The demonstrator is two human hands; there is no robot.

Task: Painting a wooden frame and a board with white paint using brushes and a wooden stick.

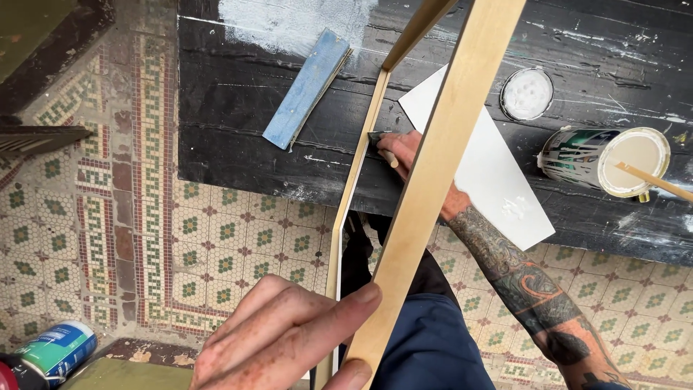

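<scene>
Left hand [289, 339] grips the wooden frame [433, 166] near the camera; right hand [404, 148] pinches a small brush [382, 148]. Tilted frame may slip, knocking the open paint can [606, 162] over the bench [238, 108].

I see a black bench [238, 137], its planks scratched and smeared with white paint, most heavily at the far edge. On it lie a blue block [307, 87], set at a slant, a white sheet [491, 170] that juts past the near edge, a round lid [527, 94], and a paint can [603, 160] with a stick [653, 180] resting in it. Beneath is a mosaic tile floor [216, 238], where another can [58, 350] lies on its side.
</scene>
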